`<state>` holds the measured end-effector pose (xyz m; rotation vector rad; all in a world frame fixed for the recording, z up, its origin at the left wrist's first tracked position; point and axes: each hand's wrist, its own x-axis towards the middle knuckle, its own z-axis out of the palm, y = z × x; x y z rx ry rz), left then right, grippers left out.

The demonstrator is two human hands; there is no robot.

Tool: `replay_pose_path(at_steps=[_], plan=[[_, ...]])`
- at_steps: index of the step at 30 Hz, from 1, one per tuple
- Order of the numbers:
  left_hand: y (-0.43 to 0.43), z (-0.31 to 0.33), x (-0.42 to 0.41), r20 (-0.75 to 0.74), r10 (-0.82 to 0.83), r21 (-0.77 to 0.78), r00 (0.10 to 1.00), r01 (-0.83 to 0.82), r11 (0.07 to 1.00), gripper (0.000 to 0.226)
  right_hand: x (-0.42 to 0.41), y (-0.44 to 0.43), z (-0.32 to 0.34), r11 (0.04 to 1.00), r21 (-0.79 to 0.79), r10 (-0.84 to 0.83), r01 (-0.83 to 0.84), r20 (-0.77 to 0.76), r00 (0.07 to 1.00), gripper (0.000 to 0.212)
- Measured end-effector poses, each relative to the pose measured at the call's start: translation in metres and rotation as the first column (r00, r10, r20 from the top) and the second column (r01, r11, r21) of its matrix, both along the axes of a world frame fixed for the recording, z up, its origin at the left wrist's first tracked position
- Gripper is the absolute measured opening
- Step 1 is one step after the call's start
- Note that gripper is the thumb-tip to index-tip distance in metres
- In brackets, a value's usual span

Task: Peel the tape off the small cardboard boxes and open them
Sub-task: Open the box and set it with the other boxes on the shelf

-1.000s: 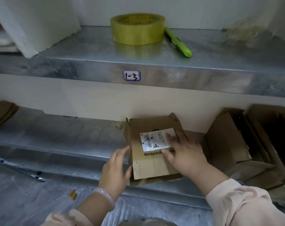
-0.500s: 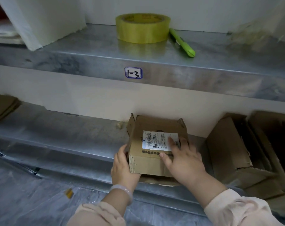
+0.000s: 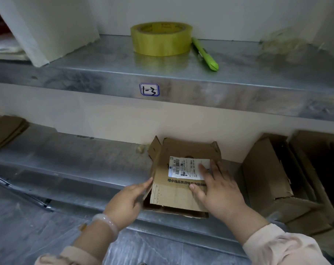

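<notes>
A small brown cardboard box (image 3: pixel 173 190) lies on the lower metal shelf (image 3: pixel 70 159), its flaps loose and a white shipping label (image 3: pixel 185 166) on its top panel. My right hand (image 3: pixel 217 190) lies flat on that panel, fingers straight, fingertips on the label. My left hand (image 3: pixel 127 199) is at the box's left side, fingers pinching the edge of the left side flap. The inside of the box is hidden under the top panel.
Opened cardboard boxes (image 3: pixel 288 178) stand at the right of the lower shelf, flattened cardboard (image 3: pixel 5 129) at its far left. On the upper shelf (image 3: pixel 200 88), labelled 1-3, sit a yellow tape roll (image 3: pixel 161 40) and a green utility knife (image 3: pixel 205 54).
The box has been turned and pressed flatter on the shelf. My left hand moved from the box's front left corner to its left flap. My right hand stayed on top.
</notes>
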<state>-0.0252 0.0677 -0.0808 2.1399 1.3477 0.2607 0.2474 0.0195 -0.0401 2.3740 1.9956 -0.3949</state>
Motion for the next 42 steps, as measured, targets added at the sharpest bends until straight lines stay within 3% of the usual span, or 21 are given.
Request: replay_pose_path(at_steps=[5, 7, 9, 12, 16, 21, 23, 27, 30, 35, 39, 42], plan=[[0.024, 0.028, 0.025, 0.267, 0.156, 0.044, 0.951, -0.174, 0.984, 0.052, 0.01, -0.001, -0.002, 1.0, 0.015, 0.016, -0.018, 0.07, 0.997, 0.097], [0.031, 0.034, 0.048, 0.159, 0.026, 0.149, 0.987, -0.05, 0.988, 0.045, 0.015, -0.002, -0.005, 1.0, 0.006, 0.012, -0.013, 0.069, 0.998, 0.103], [0.038, 0.027, 0.07, -0.058, -0.115, 0.193, 0.992, 0.124, 0.973, 0.061, 0.018, -0.003, -0.008, 1.0, 0.002, 0.003, -0.003, 0.065, 0.998, 0.109], [0.042, 0.005, 0.093, -0.262, -0.185, 0.113, 0.947, 0.221, 0.969, 0.067, 0.025, -0.006, -0.012, 0.999, -0.022, -0.024, 0.026, 0.073, 0.997, 0.12], [0.035, -0.011, 0.111, -0.337, -0.228, 0.084, 0.914, 0.27, 0.959, 0.064, 0.04, -0.012, -0.015, 0.994, -0.099, -0.047, 0.048, 0.016, 0.999, 0.117], [0.036, -0.022, 0.121, -0.364, -0.264, 0.03, 0.893, 0.294, 0.955, 0.063, 0.052, -0.009, -0.011, 0.98, -0.188, -0.087, 0.07, -0.083, 0.993, 0.077], [0.037, -0.025, 0.121, -0.365, -0.277, -0.01, 0.889, 0.294, 0.956, 0.062, 0.053, -0.013, -0.012, 0.991, -0.107, -0.094, 0.08, -0.133, 0.987, 0.078], [0.041, -0.029, 0.118, -0.373, -0.295, -0.053, 0.88, 0.297, 0.953, 0.062, 0.051, -0.033, -0.018, 0.984, 0.145, -0.06, 0.1, -0.255, 0.965, 0.1], [0.045, -0.033, 0.119, -0.395, -0.304, -0.063, 0.867, 0.304, 0.951, 0.063, 0.051, -0.051, -0.023, 0.95, 0.297, 0.008, 0.095, -0.327, 0.945, 0.084], [0.047, -0.029, 0.122, -0.408, -0.311, -0.069, 0.858, 0.311, 0.948, 0.064, 0.045, -0.079, -0.046, 0.816, 0.477, -0.018, 0.328, -0.546, 0.838, 0.068], [0.048, -0.027, 0.123, -0.406, -0.314, -0.077, 0.858, 0.311, 0.947, 0.064, 0.034, -0.091, -0.053, 0.715, 0.304, -0.139, 0.629, -0.82, 0.555, 0.06], [0.049, -0.029, 0.123, -0.41, -0.312, -0.082, 0.857, 0.307, 0.948, 0.065, 0.039, -0.091, -0.053, 0.762, 0.198, -0.256, 0.617, -0.782, 0.568, 0.054]])
